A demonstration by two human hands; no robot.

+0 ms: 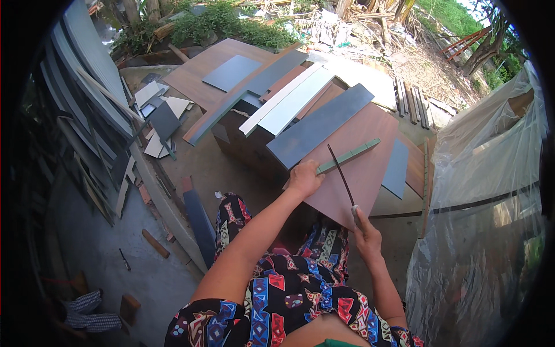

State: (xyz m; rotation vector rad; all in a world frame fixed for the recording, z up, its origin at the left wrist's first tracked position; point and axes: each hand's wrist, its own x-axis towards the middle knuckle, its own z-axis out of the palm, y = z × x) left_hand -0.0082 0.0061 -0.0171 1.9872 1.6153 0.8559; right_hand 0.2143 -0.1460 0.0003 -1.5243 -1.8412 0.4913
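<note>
Green strip (358, 151): above the brown board (329, 196), sloping up to the right on my feed.
Grey panels (95, 75): I see long pieces bunched far left.
Offcuts (165, 121): scattered on the floor beside them.
Left hand (306, 178): fingers closed round the strip's near end; a blue-grey board (324, 124) lies just beyond.
Right hand (367, 234): fingers wrapped round a thin dark tool (342, 176) crossing the strip; I can't tell if they touch.
Plastic sheeting (468, 243): hangs far right.

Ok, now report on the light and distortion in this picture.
In the head view, the grey panels at left bow with fisheye distortion; sunlight pales the ground at upper right, while the lower left is dim; the green strip and left hand show no obvious blur.
</note>
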